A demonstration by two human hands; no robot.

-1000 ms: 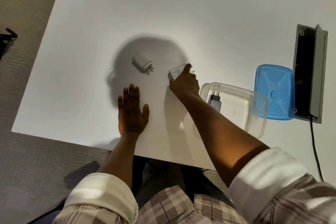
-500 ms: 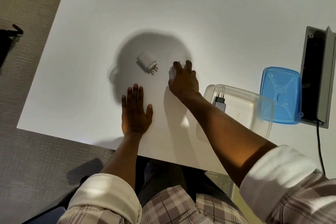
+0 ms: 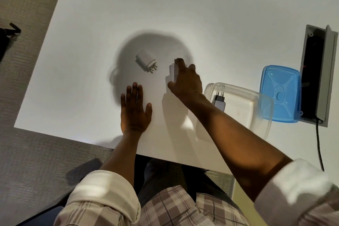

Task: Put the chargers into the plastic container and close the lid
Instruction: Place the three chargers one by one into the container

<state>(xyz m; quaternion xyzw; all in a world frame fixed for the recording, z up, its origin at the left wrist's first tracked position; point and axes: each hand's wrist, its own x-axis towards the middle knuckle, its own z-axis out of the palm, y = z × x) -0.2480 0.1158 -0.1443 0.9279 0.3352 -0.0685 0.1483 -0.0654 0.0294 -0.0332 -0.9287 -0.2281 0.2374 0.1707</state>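
Note:
My right hand (image 3: 185, 80) is closed around a white charger (image 3: 172, 70) near the middle of the white table (image 3: 183, 14); only the charger's left edge shows past my fingers. A second white charger (image 3: 145, 61) with metal pins lies free on the table, to the left of that hand. My left hand (image 3: 134, 110) rests flat, palm down, fingers apart, below that charger. The clear plastic container (image 3: 244, 104) stands open to the right of my right wrist, with a black and grey charger (image 3: 219, 100) inside at its left end. The blue lid (image 3: 280, 93) lies beside the container's far right.
A grey cable box (image 3: 319, 77) is set into the table at the right edge, with a black cord (image 3: 319, 145) running down from it. The table's near edge passes just below my left wrist. Grey carpet lies to the left.
My right hand has turned and wrapped further over the white charger, tipping it up on its edge. My left hand has stayed flat in place.

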